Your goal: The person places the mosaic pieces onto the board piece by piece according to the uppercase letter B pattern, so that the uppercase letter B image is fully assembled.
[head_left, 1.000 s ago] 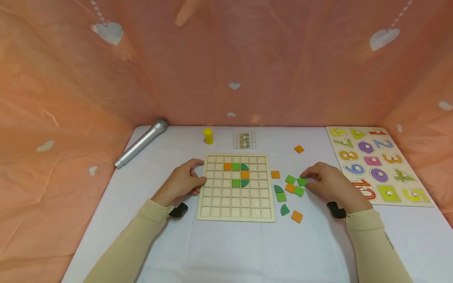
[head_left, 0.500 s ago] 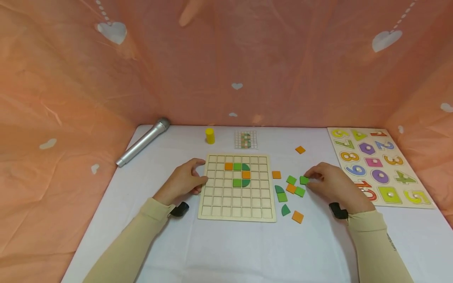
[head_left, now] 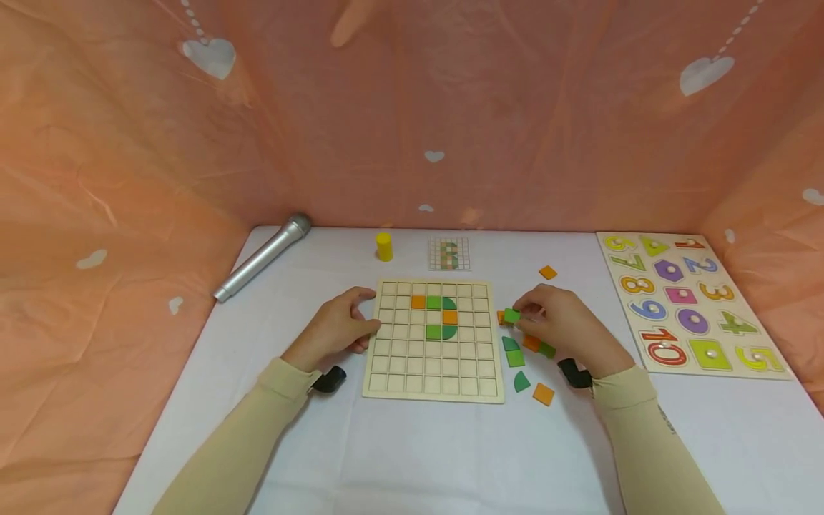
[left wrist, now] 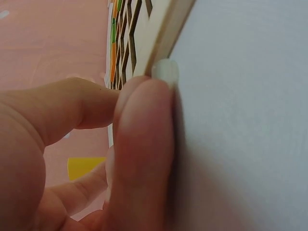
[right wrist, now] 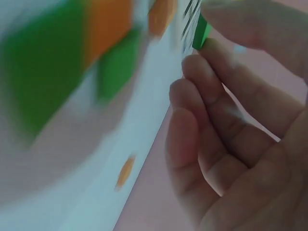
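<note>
My right hand (head_left: 566, 325) pinches a light green square tile (head_left: 511, 315) between thumb and fingertips, just right of the wooden grid board (head_left: 433, 368). In the right wrist view the tile (right wrist: 201, 32) stands edge-on at the fingertips, the other fingers loosely bent. My left hand (head_left: 331, 322) touches the board's left edge with thumb and index finger spread along it; the left wrist view has the thumb (left wrist: 144, 125) against the board's side. Orange, light green and dark green pieces lie in the grid's upper middle, forming a curved shape.
Loose square and quarter-round tiles lie right of the board, such as an orange square (head_left: 543, 394); my right hand partly hides some. Behind the board are a pattern card (head_left: 449, 254) and yellow cylinder (head_left: 384, 247). A microphone (head_left: 260, 260) lies left, a number puzzle (head_left: 692, 304) right.
My right hand has picked up the light green square from the right side of the tile group and carried it left towards the board. The left hand stays at the board's edge.
</note>
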A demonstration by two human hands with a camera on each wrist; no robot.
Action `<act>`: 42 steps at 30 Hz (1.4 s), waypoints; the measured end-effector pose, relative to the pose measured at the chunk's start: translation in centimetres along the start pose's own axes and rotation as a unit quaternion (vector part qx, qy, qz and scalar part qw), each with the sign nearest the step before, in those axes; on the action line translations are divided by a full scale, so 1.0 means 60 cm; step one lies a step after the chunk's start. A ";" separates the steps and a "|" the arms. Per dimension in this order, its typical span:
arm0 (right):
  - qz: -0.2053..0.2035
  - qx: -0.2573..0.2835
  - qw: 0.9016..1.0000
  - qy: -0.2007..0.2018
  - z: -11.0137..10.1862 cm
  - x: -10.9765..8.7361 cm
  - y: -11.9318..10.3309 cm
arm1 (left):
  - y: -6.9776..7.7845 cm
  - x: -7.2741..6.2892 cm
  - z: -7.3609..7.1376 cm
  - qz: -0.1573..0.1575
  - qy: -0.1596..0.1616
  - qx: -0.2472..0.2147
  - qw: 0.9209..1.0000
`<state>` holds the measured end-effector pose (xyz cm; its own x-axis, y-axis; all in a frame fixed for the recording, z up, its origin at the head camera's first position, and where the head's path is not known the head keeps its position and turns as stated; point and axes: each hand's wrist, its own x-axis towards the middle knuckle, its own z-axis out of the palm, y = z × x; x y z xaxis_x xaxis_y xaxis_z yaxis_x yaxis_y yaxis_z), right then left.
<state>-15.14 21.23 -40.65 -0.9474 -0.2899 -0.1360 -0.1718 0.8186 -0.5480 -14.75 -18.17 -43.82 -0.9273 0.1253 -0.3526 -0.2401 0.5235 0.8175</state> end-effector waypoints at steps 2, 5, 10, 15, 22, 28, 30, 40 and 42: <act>-0.019 -0.002 1.000 -0.002 0.011 0.016 -0.018 | 0.000 0.001 0.001 -0.001 0.001 0.002 1.000; -0.054 -0.014 0.998 -0.003 0.028 0.039 -0.047 | 0.002 0.002 0.004 -0.002 0.001 0.003 1.000; -0.111 -0.029 0.993 -0.008 0.058 0.066 -0.092 | 0.008 0.003 0.009 -0.001 -0.002 0.002 1.000; -0.154 -0.050 0.987 -0.011 0.082 0.080 -0.127 | 0.009 0.005 0.014 0.003 0.000 0.014 1.000; -0.157 -0.082 0.984 -0.012 0.102 0.089 -0.153 | 0.011 0.006 0.020 0.004 -0.006 0.006 1.000; -0.145 -0.088 0.985 -0.017 0.108 0.091 -0.162 | 0.014 0.003 0.021 0.011 -0.008 -0.002 1.000; -0.142 -0.090 0.986 -0.017 0.110 0.091 -0.163 | 0.015 0.002 0.022 0.009 -0.008 -0.008 1.000; -0.141 -0.106 0.984 -0.014 0.115 0.092 -0.162 | 0.016 0.001 0.021 0.014 -0.010 0.006 1.000; -0.139 -0.106 0.984 -0.013 0.114 0.092 -0.163 | 0.017 0.000 0.021 0.015 -0.011 0.008 1.000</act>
<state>-16.85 8.24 -41.72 -0.8488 -0.5280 -0.0273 -0.4791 0.7901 -0.3824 -14.65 -16.55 -43.55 -0.9273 0.1591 -0.3389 -0.2083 0.5329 0.8201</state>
